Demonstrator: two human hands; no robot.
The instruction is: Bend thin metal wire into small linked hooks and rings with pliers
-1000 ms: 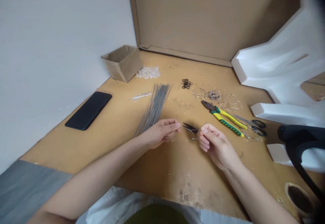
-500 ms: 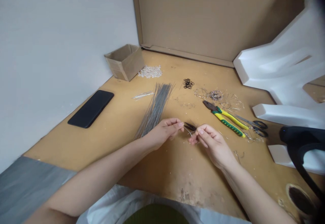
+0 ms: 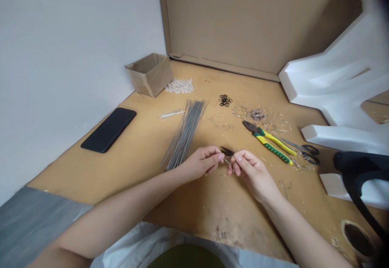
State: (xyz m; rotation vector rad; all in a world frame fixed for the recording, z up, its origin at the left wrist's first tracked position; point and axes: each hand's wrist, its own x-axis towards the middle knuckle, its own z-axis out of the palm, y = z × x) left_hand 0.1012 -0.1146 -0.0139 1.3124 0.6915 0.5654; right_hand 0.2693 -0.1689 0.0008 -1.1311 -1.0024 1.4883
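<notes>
Between my hands spans a short, thin metal wire (image 3: 227,157). My left hand (image 3: 206,161) pinches one end between thumb and forefinger, and my right hand (image 3: 247,168) pinches the other. The fingertips cover the wire's ends. Just behind the wire show the dark jaws of a tool (image 3: 226,151), its remainder hidden by my right hand. A bundle of straight grey wires (image 3: 187,132) lies close to my left hand. Pliers with yellow and green handles (image 3: 270,142) rest to the right, beyond my right hand.
Black rings (image 3: 225,100), bent wire loops (image 3: 258,114) and a heap of clear small pieces (image 3: 180,85) lie farther back. Scissors (image 3: 310,153) sit right of the pliers. At left are a black phone (image 3: 108,130) and a cardboard box (image 3: 152,75). White foam (image 3: 310,81) stands at right.
My left hand has moved slightly right and down, closer to my right hand. The gap between the fingertips is narrower, and the wire now runs nearly level.
</notes>
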